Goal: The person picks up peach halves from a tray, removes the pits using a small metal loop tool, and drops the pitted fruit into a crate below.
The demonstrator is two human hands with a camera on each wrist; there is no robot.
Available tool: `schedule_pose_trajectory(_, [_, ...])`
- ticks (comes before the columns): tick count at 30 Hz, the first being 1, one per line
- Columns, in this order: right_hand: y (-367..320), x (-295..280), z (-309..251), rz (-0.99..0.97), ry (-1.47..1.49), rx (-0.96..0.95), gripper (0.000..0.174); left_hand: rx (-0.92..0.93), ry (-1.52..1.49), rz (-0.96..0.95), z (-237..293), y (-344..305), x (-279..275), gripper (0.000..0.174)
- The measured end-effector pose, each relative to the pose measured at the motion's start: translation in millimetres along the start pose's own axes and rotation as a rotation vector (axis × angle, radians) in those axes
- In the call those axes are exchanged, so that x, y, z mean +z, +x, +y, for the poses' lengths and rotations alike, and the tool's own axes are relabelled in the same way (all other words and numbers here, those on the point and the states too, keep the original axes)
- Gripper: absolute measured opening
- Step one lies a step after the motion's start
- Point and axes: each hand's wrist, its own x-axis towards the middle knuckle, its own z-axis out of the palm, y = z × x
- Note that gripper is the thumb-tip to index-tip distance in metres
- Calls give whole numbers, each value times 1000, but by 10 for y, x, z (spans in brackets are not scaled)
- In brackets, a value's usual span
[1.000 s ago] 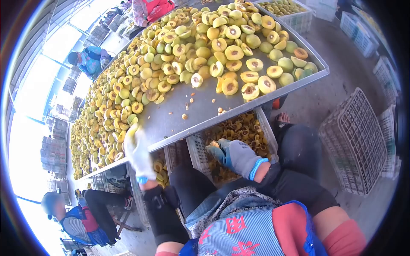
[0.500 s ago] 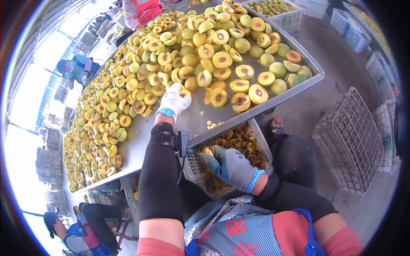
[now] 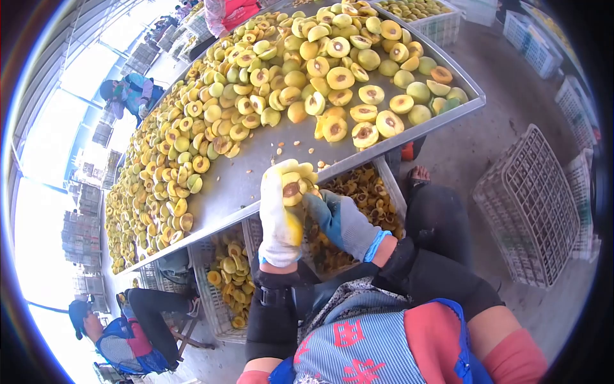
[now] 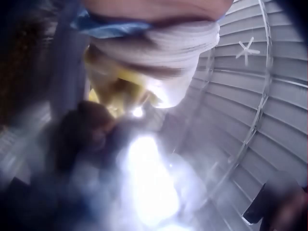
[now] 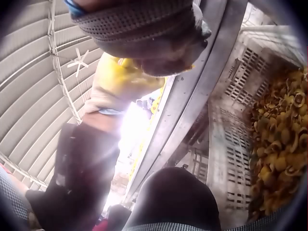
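Note:
My left hand (image 3: 277,214), in a white glove stained yellow, holds a peach half (image 3: 292,187) just over the table's near edge. The cut face is up, with a brown pit hollow in its middle. Close against its right side is my right hand (image 3: 345,221), in a grey-blue glove with curled fingers. A small tan piece shows at those fingertips; most of it is hidden. In the right wrist view the grey glove (image 5: 144,33) overlaps the yellow-stained glove (image 5: 115,84). Glare washes out the left wrist view below the white glove (image 4: 159,53).
Peach halves (image 3: 217,115) are heaped across the metal table (image 3: 236,185). Below its edge stand a crate of curled yellow scraps (image 3: 368,195) and a crate of peach halves (image 3: 233,275). An upright crate (image 3: 531,205) is on the right. Other people (image 3: 121,333) work at left.
My left hand reached onto the table among the peach halves, then came back toward me with one. My right hand stayed over the scrap crate and now meets the peach half.

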Motion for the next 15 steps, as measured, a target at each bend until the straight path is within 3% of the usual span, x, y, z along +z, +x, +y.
schedule_pose_trajectory(5, [-49,-30,-125,-88,-26,103,54,-22,-142,112,-88,-64,-85,39])
schedule_pose_trajectory(8, [-51,33,-24,-100,30,89,55,26,-84,44,-167,-94,-117,39])
schedule_pose_trajectory(11, [-60,33,-1,-139,14,147,57,-51,-210,120,-146,-111,-56,35])
schedule_pose_trajectory(15, [-96,126,163,-147,99,146,53,-66,-155,156,-198,-115,-100,36])
